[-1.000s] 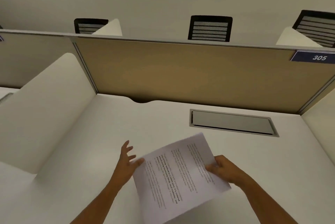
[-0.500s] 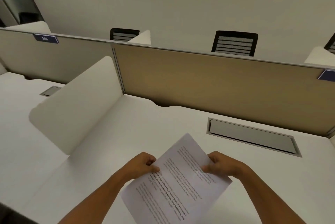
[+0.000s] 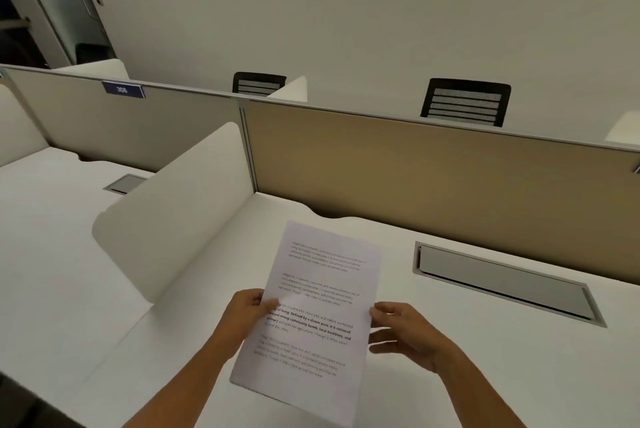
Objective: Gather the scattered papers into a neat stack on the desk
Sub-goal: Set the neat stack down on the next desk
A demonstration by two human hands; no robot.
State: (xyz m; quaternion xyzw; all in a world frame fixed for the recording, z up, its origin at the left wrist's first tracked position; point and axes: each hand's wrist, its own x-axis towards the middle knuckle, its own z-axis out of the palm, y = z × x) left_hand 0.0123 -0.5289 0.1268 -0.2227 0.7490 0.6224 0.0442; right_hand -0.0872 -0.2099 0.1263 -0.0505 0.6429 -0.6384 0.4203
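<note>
White printed papers [image 3: 320, 306] hang above the counter [image 3: 433, 351] in the head view, pinched at their left edge by the left hand [image 3: 247, 310], its grip closed on them. At the opposite edge, the right hand [image 3: 403, 332] has loosely spread fingers, its fingertips just touching the sheets. With only one firm pinch, the sheets could fan or slip askew as they are lowered, judging by the loose right side.

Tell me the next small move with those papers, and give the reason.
Probably lower the papers flat onto the bare desk just below them. They already look squared, edges lined up, with the left hand pinching the left edge and the right hand open against the right edge. No loose sheets show elsewhere on the desk, so setting the stack down seems to be what remains.
</note>
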